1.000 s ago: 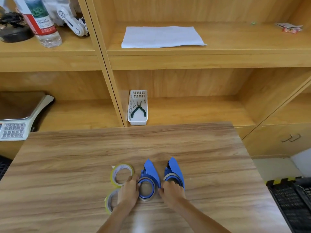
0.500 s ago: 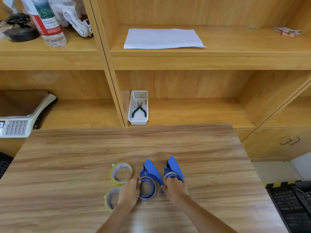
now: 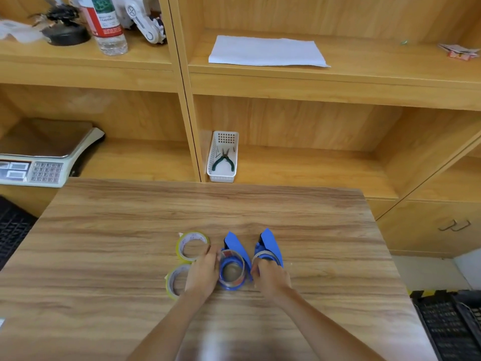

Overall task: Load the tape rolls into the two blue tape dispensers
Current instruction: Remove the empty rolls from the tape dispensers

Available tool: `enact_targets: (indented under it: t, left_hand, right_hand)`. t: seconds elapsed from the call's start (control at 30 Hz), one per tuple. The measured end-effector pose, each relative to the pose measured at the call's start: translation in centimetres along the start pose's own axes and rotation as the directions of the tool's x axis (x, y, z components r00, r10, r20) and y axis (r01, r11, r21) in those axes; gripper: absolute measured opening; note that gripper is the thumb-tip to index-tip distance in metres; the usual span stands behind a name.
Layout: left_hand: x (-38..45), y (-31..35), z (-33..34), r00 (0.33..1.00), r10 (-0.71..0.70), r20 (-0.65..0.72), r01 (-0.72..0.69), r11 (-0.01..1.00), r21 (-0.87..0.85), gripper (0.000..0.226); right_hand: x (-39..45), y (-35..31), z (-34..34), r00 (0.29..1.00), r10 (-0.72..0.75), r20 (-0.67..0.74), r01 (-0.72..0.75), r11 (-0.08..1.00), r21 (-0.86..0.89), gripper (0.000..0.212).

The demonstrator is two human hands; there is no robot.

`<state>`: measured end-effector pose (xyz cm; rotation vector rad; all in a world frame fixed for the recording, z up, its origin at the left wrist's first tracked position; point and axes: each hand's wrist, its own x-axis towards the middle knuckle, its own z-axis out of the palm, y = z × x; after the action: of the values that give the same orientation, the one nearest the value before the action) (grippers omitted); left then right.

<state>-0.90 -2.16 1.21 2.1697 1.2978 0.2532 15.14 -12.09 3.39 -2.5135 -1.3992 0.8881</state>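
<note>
Two blue tape dispensers lie side by side near the front middle of the wooden table (image 3: 104,230). The left dispenser (image 3: 235,247) has a clear tape roll (image 3: 231,272) around its blue hub. My left hand (image 3: 204,269) holds that roll's left side. The right dispenser (image 3: 270,243) also shows a roll ring at its base, and my right hand (image 3: 269,276) rests over it, touching the left roll's right edge. Two loose yellowish tape rolls lie to the left: one farther (image 3: 192,247), one nearer (image 3: 175,281), partly hidden by my left hand.
Wooden shelves rise behind the table. A white basket (image 3: 222,175) with pliers stands on the lower shelf, a weighing scale (image 3: 39,165) at left. A water bottle (image 3: 106,24) and white paper (image 3: 265,52) are on the upper shelf. Black crates (image 3: 450,324) sit at the lower right.
The camera has shifted a little. Both hands stay on the left dispenser's roll; the right hand has slid slightly toward it.
</note>
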Motion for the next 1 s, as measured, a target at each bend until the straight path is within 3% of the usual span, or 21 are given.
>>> enact_targets:
  t: [0.17, 0.33, 0.47, 0.7, 0.83, 0.93, 1.0]
  left_hand:
    - [-5.6, -3.0, -0.8, 0.999, -0.001, -0.035, 0.001, 1.000, -0.013, 0.008]
    - [-12.3, -6.5, 0.4, 0.982, -0.173, 0.075, 0.165, 0.981, 0.106, 0.031]
    - [-13.7, -7.9, 0.7, 0.957, -0.288, 0.048, 0.279, 0.950, 0.137, 0.028]
    - [-13.1, -7.5, 0.7, 0.948, -0.315, 0.053, 0.306, 0.943, 0.130, 0.027]
    - [-12.7, -6.8, 0.1, 0.948, -0.317, -0.004, 0.313, 0.935, 0.164, 0.042]
    - [-10.7, -5.3, -0.5, 0.974, -0.217, -0.061, 0.224, 0.963, 0.149, 0.044]
    - [-8.3, -3.5, -0.5, 0.991, -0.073, -0.114, 0.088, 0.987, 0.135, 0.040]
  right_hand:
    - [-0.6, 0.4, 0.2, 0.989, -0.136, 0.057, 0.130, 0.985, 0.110, 0.019]
    - [-1.6, 0.9, 1.9, 0.952, -0.246, 0.182, 0.231, 0.968, 0.099, 0.027]
    - [-2.5, 0.9, 2.9, 0.938, -0.275, 0.212, 0.253, 0.960, 0.123, 0.026]
    - [-2.3, 1.9, 3.0, 0.953, -0.256, 0.158, 0.222, 0.953, 0.204, 0.018]
    - [-1.5, 3.3, 1.9, 0.975, -0.208, 0.073, 0.185, 0.953, 0.239, 0.018]
    - [-0.5, 4.4, 1.0, 0.990, -0.118, -0.082, 0.137, 0.944, 0.301, 0.037]
    - [-0.3, 5.1, 0.3, 0.982, -0.037, -0.183, 0.100, 0.932, 0.349, 0.043]
